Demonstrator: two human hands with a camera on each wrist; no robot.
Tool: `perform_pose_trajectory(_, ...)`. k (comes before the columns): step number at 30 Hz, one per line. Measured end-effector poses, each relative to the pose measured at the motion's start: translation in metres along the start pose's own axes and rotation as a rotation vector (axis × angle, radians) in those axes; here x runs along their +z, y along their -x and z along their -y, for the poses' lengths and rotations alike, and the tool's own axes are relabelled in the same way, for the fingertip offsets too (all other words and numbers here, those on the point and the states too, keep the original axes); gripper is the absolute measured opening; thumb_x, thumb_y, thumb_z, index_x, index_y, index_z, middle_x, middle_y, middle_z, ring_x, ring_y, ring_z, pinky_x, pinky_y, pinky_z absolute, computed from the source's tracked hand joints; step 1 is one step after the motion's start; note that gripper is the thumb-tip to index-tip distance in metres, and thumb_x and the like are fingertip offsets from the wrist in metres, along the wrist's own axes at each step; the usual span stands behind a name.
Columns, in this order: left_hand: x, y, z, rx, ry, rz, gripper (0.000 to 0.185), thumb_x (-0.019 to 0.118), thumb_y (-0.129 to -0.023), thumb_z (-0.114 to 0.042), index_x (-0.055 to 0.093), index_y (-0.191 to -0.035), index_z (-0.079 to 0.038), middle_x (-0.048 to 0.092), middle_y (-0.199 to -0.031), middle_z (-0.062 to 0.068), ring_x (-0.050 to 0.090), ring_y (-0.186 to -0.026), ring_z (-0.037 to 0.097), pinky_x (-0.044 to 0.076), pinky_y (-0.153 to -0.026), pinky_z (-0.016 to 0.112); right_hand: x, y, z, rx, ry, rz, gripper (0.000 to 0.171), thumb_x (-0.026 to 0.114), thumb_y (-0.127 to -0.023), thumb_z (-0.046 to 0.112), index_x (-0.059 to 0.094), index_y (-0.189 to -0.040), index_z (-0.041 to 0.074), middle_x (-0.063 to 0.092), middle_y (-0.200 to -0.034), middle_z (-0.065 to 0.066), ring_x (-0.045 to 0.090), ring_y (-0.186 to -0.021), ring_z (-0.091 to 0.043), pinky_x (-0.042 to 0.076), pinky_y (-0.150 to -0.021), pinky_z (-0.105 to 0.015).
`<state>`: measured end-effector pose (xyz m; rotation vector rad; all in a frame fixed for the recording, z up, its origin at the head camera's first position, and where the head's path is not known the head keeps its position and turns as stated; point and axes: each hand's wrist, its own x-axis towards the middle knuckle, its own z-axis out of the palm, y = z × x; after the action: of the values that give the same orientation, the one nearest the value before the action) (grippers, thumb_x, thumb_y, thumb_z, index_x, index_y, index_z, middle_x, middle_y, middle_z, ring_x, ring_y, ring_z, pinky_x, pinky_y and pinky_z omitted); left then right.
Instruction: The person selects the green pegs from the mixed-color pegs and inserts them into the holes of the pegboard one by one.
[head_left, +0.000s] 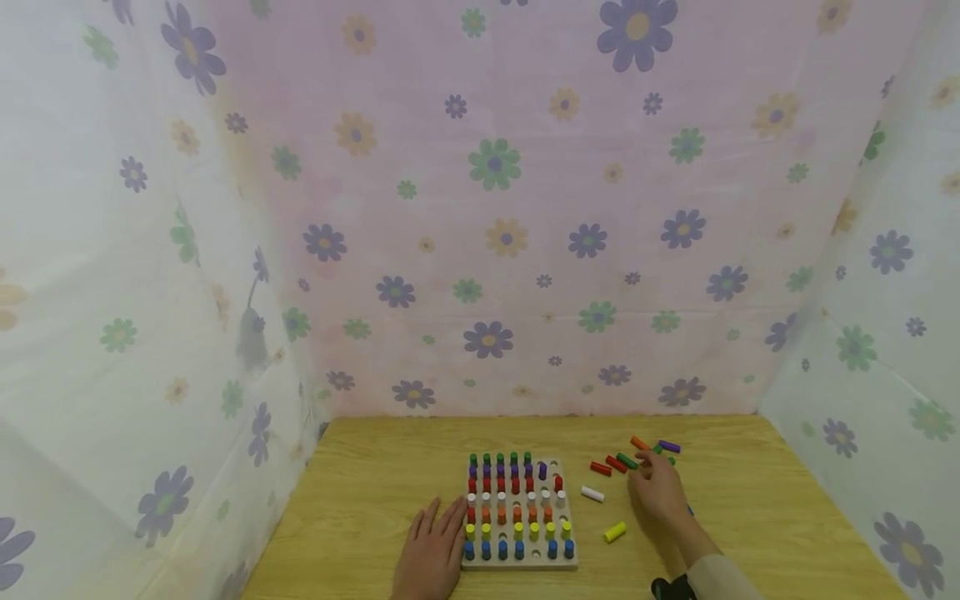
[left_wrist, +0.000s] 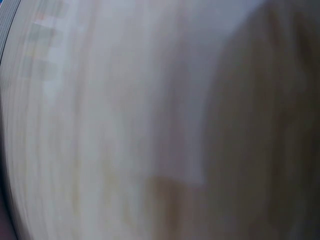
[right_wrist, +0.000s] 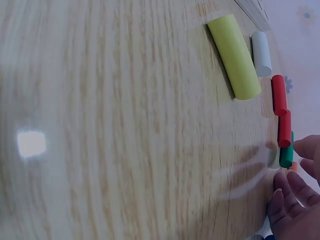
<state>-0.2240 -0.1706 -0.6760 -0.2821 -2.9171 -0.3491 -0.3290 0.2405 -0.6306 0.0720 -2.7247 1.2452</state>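
Table: light wood grain point(head_left: 787, 500), carrying everything in view.
Back wall: pinkish cloth point(head_left: 525, 208) printed with purple, green and yellow flowers.
Side walls: sheer white cloth, same flower print, left point(head_left: 112, 333) and right point(head_left: 885, 333).
Left wrist view: blurred; apparently only wood grain.

Pale grained wooden tabletop point(right_wrist: 125, 125) looks smooth, faintly glossy; yellow cylindrical peg point(right_wrist: 234, 56) matt painted wood; flower-printed cloth backdrop point(head_left: 495, 208) thin.

Wooden table point(head_left: 360, 500), pink flowered cloth wall point(head_left: 525, 208), pale flowered side curtains point(head_left: 112, 292)
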Motion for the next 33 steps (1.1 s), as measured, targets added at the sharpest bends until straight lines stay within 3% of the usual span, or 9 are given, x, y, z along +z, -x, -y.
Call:
perform_pose_trajectory(12,0.000,0.000,-0.001,0.005,-0.005,-0.013,0.053,0.028,-0.112,-0.046,0.045,-0.157,-0.024,0.049,-0.157,-0.004,0.035,-0.149,0.035,0.027,-0.121,0.059,0.001,-0.008,0.003,0.019,0.105,-0.023,0.036,0.057,-0.100,0.012,0.059,-0.127,-0.012,0.065,-0.113,-0.027,0.063,-0.103,-0.042,0.054,-0.087,-0.058)
perform_pose_trajectory(33,-0.001,0.000,-0.001,-0.011,0.001,0.022,0.052,0.029,-0.112,-0.046,0.044,-0.158,-0.024,0.046,-0.159,-0.006,0.033,-0.150,0.034,0.026,-0.122,0.058,0.006,-0.015,0.005,0.086,0.188,0.008,0.031,0.063,-0.098,0.014,0.064,-0.120,-0.008,0.069,-0.097,-0.017,0.066,-0.080,-0.028,0.056,-0.065,-0.046)
